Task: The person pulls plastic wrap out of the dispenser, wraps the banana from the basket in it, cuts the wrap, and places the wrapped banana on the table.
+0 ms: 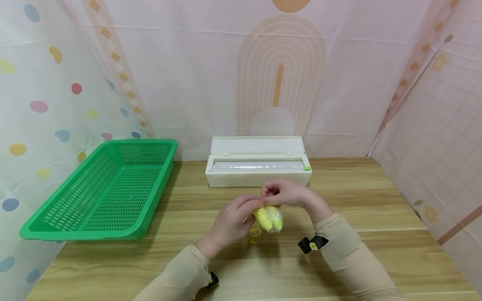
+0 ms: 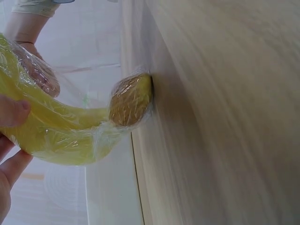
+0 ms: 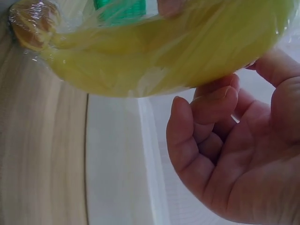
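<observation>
A small bunch of bananas (image 1: 269, 219), wrapped in clear plastic wrap, is held up over the table in front of me. Its brown stem end (image 2: 130, 101) points down and meets the table top in the left wrist view. My left hand (image 1: 234, 218) grips the bunch from the left side, thumb and fingers on either face of it. On the far side my right hand (image 1: 288, 195) pinches the plastic wrap (image 3: 225, 51) near the upper end of the bananas, its other fingers curled. The fruit partly hides the right fingertips in the right wrist view.
Behind the hands stands a white wrap dispenser (image 1: 260, 179), its lid raised and a roll of film (image 1: 257, 166) inside. A green perforated basket (image 1: 154, 209) sits at the left of the wooden table (image 1: 357, 196). Patterned cloths (image 1: 188, 83) hang around the back and sides.
</observation>
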`<act>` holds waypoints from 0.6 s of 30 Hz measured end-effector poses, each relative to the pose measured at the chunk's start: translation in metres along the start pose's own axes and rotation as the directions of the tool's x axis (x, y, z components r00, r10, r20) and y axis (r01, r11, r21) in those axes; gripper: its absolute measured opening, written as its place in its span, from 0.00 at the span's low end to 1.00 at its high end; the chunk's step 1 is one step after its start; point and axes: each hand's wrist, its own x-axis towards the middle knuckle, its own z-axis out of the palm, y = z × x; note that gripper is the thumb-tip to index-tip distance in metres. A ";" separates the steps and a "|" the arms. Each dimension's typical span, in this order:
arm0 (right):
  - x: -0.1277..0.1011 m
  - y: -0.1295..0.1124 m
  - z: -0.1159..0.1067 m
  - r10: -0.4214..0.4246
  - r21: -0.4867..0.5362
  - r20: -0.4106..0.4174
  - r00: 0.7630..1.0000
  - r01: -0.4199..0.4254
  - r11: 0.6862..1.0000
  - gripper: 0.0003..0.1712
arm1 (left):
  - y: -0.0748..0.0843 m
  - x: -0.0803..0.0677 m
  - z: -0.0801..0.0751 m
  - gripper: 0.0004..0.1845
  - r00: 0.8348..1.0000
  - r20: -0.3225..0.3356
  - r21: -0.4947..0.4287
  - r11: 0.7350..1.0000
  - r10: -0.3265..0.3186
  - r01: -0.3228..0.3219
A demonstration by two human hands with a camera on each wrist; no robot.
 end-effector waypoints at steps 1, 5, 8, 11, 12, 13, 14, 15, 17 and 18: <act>0.000 0.001 0.000 -0.003 0.015 -0.001 1.000 0.003 1.000 0.03 | 0.000 0.000 0.000 0.30 1.000 0.003 -0.001 1.000 -0.006 0.006; 0.001 0.007 0.002 -0.020 0.046 -0.035 0.999 0.022 0.999 0.04 | 0.000 -0.002 -0.001 0.28 0.999 0.017 -0.005 0.999 -0.048 0.048; 0.001 0.012 0.005 -0.030 0.021 -0.077 0.997 0.031 0.999 0.06 | 0.000 -0.003 -0.002 0.26 0.997 0.020 -0.006 0.998 -0.069 0.069; 0.001 0.017 0.007 -0.050 -0.032 -0.128 0.991 0.046 0.998 0.06 | -0.001 -0.004 -0.002 0.25 0.997 0.019 -0.006 0.997 -0.075 0.075; 0.001 0.018 0.007 -0.058 -0.053 -0.151 0.987 0.050 0.997 0.06 | -0.001 -0.004 -0.003 0.24 0.997 0.021 -0.008 0.997 -0.078 0.079; 0.001 0.020 0.008 -0.062 -0.065 -0.178 0.982 0.051 0.997 0.06 | -0.001 -0.004 -0.003 0.24 0.996 0.024 -0.009 0.996 -0.083 0.083; 0.001 0.021 0.008 -0.068 -0.077 -0.207 0.976 0.053 0.996 0.06 | -0.001 -0.004 -0.003 0.24 0.996 0.028 -0.007 0.996 -0.089 0.089; 0.000 0.021 0.008 -0.075 -0.089 -0.237 0.969 0.055 0.995 0.06 | -0.001 -0.004 -0.003 0.24 0.995 0.032 -0.007 0.995 -0.094 0.095; -0.002 0.019 0.008 -0.089 -0.098 -0.297 0.951 0.062 0.993 0.07 | -0.001 -0.005 -0.004 0.24 0.993 0.042 -0.009 0.994 -0.107 0.108; -0.004 0.017 0.008 -0.099 -0.103 -0.327 0.940 0.069 0.992 0.08 | -0.001 -0.005 -0.004 0.24 0.993 0.045 -0.006 0.994 -0.112 0.112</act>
